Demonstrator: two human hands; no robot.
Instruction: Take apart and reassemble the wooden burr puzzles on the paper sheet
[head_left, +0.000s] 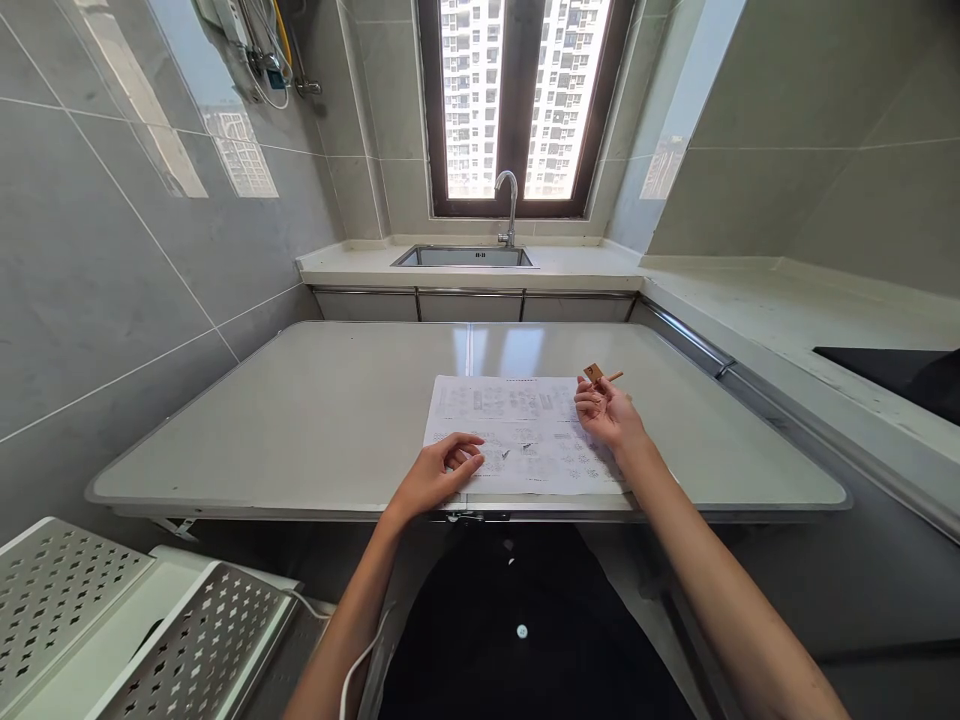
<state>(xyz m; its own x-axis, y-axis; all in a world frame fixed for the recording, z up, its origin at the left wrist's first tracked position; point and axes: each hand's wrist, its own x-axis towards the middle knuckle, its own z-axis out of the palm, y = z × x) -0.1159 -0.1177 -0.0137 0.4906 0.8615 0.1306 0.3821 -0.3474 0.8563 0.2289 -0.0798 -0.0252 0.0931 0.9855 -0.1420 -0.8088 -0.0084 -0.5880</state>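
Note:
A large white printed sheet (540, 465) lies on the white folding table (337, 400), near its front edge. It carries rows of small print and diagrams, with two dark marks around the middle. My left hand (444, 466) rests on the sheet's lower left edge, fingers loosely bent and apart, holding nothing. Above the sheet's right edge is my right hand (604, 410), palm turned partly up and fingers closed. From its fingertips stick out a small brown square piece (593, 373) with a dark mark and a thin brown stick (615, 376); how they join is hidden.
Beyond the table are a counter (585, 258), a steel sink (465, 257) and a faucet (511, 205) under a window. A black flat object (885, 370) lies on the right counter. White perforated panels (202, 640) and a white cable (360, 660) are at lower left.

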